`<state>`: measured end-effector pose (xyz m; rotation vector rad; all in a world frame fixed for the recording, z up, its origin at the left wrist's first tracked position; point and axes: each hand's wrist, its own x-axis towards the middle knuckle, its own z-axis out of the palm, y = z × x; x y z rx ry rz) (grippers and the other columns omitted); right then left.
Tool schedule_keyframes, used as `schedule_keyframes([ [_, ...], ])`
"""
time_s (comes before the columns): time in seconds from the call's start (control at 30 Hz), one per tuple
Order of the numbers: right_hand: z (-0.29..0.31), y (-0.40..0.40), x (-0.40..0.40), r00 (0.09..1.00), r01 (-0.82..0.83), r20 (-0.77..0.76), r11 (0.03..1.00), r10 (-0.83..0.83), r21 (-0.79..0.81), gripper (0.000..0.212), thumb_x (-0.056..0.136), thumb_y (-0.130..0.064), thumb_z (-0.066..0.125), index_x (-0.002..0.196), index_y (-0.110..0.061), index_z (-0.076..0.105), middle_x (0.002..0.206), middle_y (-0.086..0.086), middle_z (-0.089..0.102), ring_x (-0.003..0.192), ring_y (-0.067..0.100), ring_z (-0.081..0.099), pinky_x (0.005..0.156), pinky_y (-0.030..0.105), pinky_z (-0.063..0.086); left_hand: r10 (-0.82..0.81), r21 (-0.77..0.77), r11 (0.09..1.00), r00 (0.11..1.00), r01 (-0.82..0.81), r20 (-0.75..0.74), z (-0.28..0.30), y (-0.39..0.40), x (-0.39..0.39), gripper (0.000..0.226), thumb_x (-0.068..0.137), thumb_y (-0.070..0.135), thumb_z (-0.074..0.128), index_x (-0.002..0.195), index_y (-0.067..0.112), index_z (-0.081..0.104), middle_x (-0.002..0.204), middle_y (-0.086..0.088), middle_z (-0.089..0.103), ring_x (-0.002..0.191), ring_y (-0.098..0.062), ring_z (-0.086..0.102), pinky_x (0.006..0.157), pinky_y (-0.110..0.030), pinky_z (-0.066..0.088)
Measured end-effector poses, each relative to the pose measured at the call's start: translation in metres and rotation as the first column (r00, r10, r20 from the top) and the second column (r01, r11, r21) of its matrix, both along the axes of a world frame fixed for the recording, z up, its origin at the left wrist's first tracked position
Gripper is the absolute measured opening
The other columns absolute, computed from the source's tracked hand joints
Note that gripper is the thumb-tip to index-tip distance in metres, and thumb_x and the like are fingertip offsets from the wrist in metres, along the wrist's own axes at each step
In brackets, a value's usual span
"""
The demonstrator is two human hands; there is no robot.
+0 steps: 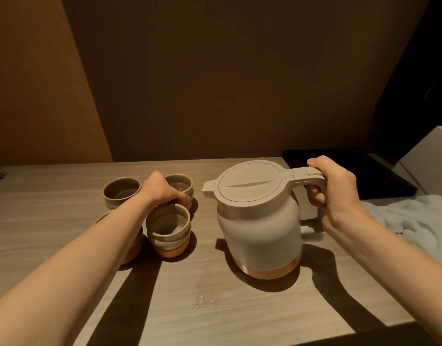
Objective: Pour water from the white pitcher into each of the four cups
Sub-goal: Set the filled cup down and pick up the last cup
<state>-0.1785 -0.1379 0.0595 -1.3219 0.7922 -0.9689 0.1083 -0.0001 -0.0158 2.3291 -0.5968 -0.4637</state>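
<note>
The white, round-bellied plastic pitcher with a copper-coloured base band [259, 221] stands upright on the pale wood-grain bench [239, 310], to the right of the four cups and apart from them. Its long axis is vertical, while its handle-to-spout line runs across the view: the handle juts right, the short spout [208, 189] points left toward the cups. The right hand [332, 193] is the grip on it, fingers curled round the handle and thumb lying along the top; it is the nearer hand and already has hold. The four squat stoneware cups with terracotta bottoms sit in a tight square. The left hand [162, 189] rests among them, its fingers curled over the far rim of the near-right cup [168, 231] and touching the far-right cup [180, 187]; both seem to hold water. The far-left cup [122, 192] looks dim inside, so I cannot tell its level, and the near-left cup [130, 245] is mostly hidden under the forearm. Since the spout already faces the cups, the pour likely calls for a lift, a carry leftward and a tip over the spout. A few water droplets [206, 302] lie on the bench in front. A rumpled pale cloth [414, 221] lies to the right.
</note>
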Motion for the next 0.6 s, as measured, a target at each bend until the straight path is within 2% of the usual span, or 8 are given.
schedule_keyframes([
  [0.1,-0.001,0.0,-0.001,1.0,0.004,-0.009,1.0,-0.004,-0.004,0.035,0.087,-0.024,0.058,0.055,-0.014,0.053,0.047,-0.005,0.047,0.039,0.005,0.037,0.038,0.016,0.03,0.014,0.016,1.0,1.0,-0.014,-0.013,0.002,0.003,0.001,0.059,0.058,0.032,0.091,0.098,0.011,0.053,0.087,-0.005,0.062,0.076,-0.016,0.06,0.061,-0.03,0.05],
  [0.2,-0.001,0.002,-0.002,1.0,0.009,-0.013,1.0,-0.009,0.001,0.035,0.088,-0.025,0.058,0.054,-0.015,0.053,0.046,-0.007,0.048,0.039,0.005,0.039,0.039,0.015,0.03,-0.028,0.067,0.997,0.999,0.026,0.016,0.003,0.008,-0.001,0.08,0.053,0.037,0.093,0.113,0.013,0.046,0.099,-0.004,0.057,0.092,-0.021,0.059,0.075,-0.036,0.053],
  [0.3,-0.001,0.007,-0.002,1.0,0.011,-0.017,1.0,-0.011,0.011,0.035,0.088,-0.026,0.058,0.055,-0.015,0.052,0.046,-0.007,0.049,0.039,0.005,0.039,0.043,0.018,0.031,-0.087,0.077,0.994,0.995,0.083,0.055,0.004,0.012,-0.001,0.097,0.056,0.037,0.092,0.134,0.011,0.04,0.123,-0.011,0.055,0.11,-0.027,0.055,0.086,-0.037,0.05],
  [0.4,0.0,0.012,-0.002,1.0,0.017,-0.017,1.0,-0.017,0.015,0.036,0.087,-0.025,0.058,0.054,-0.015,0.052,0.045,-0.007,0.048,0.038,0.005,0.039,0.042,0.018,0.031,-0.123,0.08,0.99,0.99,0.117,0.074,0.011,0.02,0.0,0.103,0.062,0.037,0.089,0.145,0.012,0.033,0.139,-0.014,0.049,0.124,-0.031,0.051,0.093,-0.039,0.047],
  [0.5,0.0,0.017,-0.001,1.0,0.008,-0.02,1.0,-0.008,0.009,0.036,0.087,-0.025,0.058,0.052,-0.015,0.052,0.044,-0.007,0.047,0.038,0.005,0.038,0.04,0.017,0.03,-0.133,-0.012,0.991,0.984,0.136,0.116,0.02,0.037,0.004,0.092,0.07,0.04,0.083,0.144,0.013,0.036,0.134,-0.01,0.055,0.121,-0.027,0.054,0.092,-0.039,0.047],
  [0.6,0.001,0.023,0.001,1.0,-0.007,-0.021,1.0,0.007,0.003,0.038,0.087,-0.023,0.058,0.05,-0.015,0.051,0.043,-0.006,0.045,0.038,0.005,0.036,0.038,0.017,0.029,-0.115,-0.185,0.971,0.974,0.151,0.194,0.03,0.061,0.007,0.066,0.078,0.03,0.077,0.135,0.015,0.047,0.118,-0.005,0.066,0.107,-0.019,0.062,0.093,-0.04,0.051],
])
